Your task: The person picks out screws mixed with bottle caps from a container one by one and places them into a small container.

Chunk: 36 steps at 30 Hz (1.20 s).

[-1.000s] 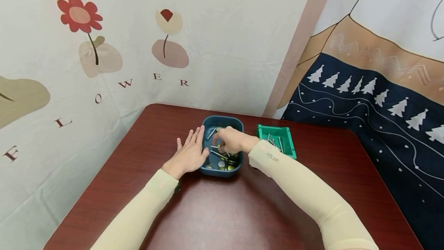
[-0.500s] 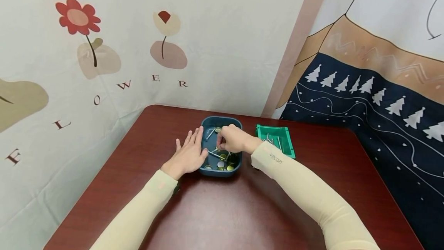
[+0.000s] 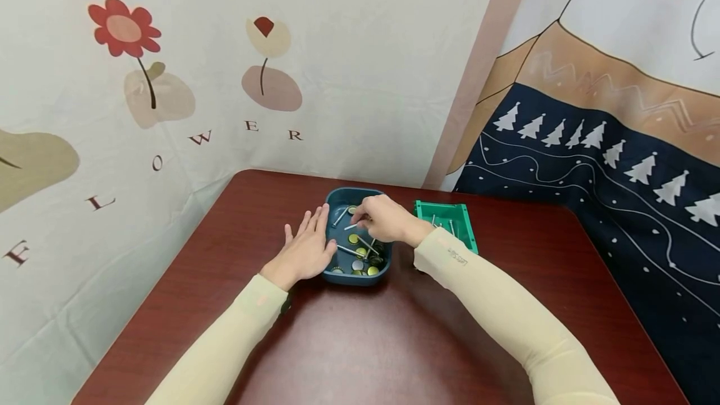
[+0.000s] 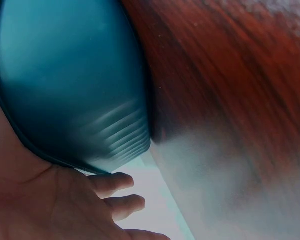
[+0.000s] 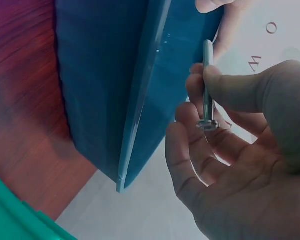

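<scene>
My right hand (image 3: 388,220) is over the blue plastic bin (image 3: 351,280), pinching a silver bolt (image 5: 208,102) between thumb and fingers. In the right wrist view the bolt's head points toward the palm side, and the bin wall stands beside it. Along the bin's left rim rests my left hand (image 3: 304,252), its fingers straight and spread. Inside the bin lie several loose bolts (image 3: 350,250) and several round gold and silver caps (image 3: 372,271), which look like bottle caps. Some contents are hidden under my right hand.
To the right of the bin stands a green tray (image 3: 471,233) with several bolts in it, partly covered by my right forearm. Both containers are on a dark red wooden table (image 3: 349,342). Printed cloth (image 3: 365,80) hangs behind the table.
My right hand has reached down among the bolts, taken hold of one, and lifted slightly up and to the right with it. The left hand stays at the bin's rim.
</scene>
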### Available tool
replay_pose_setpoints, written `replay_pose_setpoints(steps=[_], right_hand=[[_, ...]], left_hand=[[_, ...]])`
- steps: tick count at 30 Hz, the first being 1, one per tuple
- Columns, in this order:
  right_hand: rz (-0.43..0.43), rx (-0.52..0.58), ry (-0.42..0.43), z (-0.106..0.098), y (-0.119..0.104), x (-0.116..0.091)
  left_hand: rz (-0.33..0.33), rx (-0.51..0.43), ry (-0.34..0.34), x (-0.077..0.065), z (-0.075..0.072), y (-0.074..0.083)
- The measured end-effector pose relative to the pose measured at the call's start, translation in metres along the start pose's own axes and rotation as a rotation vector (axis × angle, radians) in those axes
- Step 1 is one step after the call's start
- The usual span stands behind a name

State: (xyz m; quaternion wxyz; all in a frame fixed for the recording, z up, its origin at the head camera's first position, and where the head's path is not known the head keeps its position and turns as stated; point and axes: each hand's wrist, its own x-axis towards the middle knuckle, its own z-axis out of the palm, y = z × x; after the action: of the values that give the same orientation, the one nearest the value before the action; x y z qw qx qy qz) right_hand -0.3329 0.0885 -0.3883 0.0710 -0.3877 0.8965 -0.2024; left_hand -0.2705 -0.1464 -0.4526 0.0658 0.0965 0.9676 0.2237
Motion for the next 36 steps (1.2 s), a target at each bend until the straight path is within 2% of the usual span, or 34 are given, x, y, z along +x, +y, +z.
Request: replay_pose_setpoints(steps=[20,36], right_hand=[[0.117,0.108,0.083,-0.009,0.007,-0.031],[0.142,0.177,0.131,-0.014,0.021,-0.051]], left_hand=[[-0.004,-0.003,0.010,0.000,0.001,0.000],[0.002,0.000,0.010,0.001,0.001,-0.001]])
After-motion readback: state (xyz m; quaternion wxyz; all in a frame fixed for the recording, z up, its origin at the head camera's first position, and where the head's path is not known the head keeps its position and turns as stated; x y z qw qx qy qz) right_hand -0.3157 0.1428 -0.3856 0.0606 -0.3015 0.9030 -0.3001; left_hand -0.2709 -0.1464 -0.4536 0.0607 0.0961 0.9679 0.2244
